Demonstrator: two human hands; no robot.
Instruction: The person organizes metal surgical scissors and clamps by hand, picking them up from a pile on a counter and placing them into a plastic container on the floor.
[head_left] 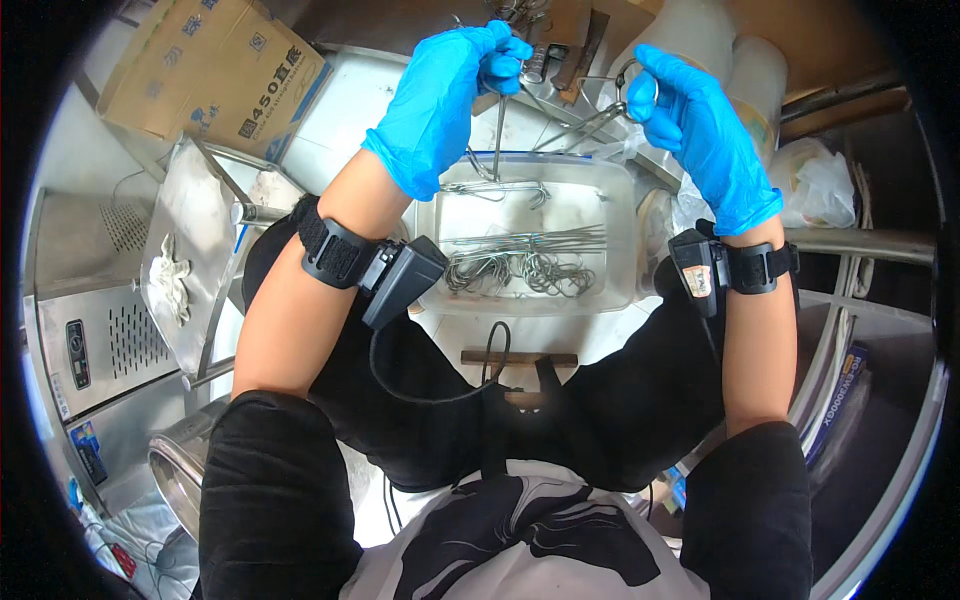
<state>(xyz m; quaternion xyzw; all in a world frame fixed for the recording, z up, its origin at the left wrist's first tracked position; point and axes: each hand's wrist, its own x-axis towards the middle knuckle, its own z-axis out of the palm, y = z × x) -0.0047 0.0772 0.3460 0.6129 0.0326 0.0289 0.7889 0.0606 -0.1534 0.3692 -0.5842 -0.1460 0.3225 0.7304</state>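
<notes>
Both of my hands wear blue gloves and are raised over the far edge of a clear plastic bin. My left hand is closed around a thin metal instrument, whose slim shaft hangs down; its upper part is hidden by the fingers. Thumb and fingers of my right hand grip the ring handles of a pair of metal forceps, with the shafts pointing left and down. Inside the bin lie several long ring-handled forceps in a pile, and a few more rest near its far side.
A cardboard box stands at the far left. Beside it, a metal stand carries a crumpled white glove. Plastic bags and pale cylindrical containers are at the right. More metal tools lie at the far edge.
</notes>
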